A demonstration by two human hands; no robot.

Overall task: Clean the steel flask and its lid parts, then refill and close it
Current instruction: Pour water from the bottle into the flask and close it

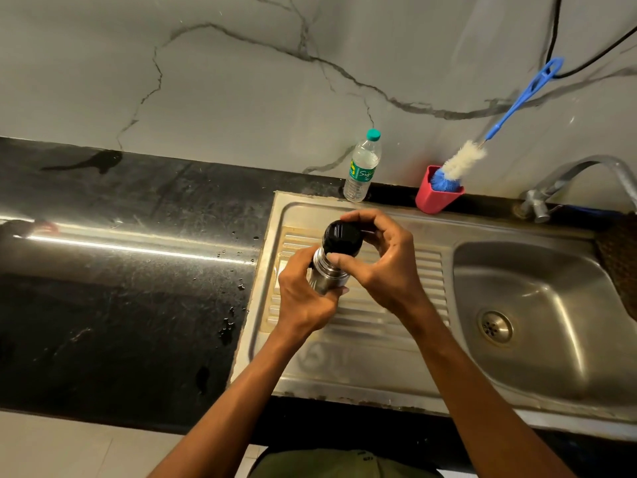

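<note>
Sink stuff first: stainless steel sink drainboard point(396, 357) looks dry, white-and-blue bottle brush point(458, 163) parked in its red cup, so cleaning hasn't started imo. Steel flask point(325, 276) held over it, left hand point(305, 298) gripping the body, right hand point(386, 263) fingers wrapped round the black ribbed lid point(341, 238)

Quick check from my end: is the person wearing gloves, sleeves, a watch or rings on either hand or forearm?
No. The left hand and right hand are both bare, with no gloves, and I see no rings. Both forearms are uncovered up to the frame edge, with no sleeves, watch or bands in view. Only a dark olive garment shows at the bottom edge.
</note>
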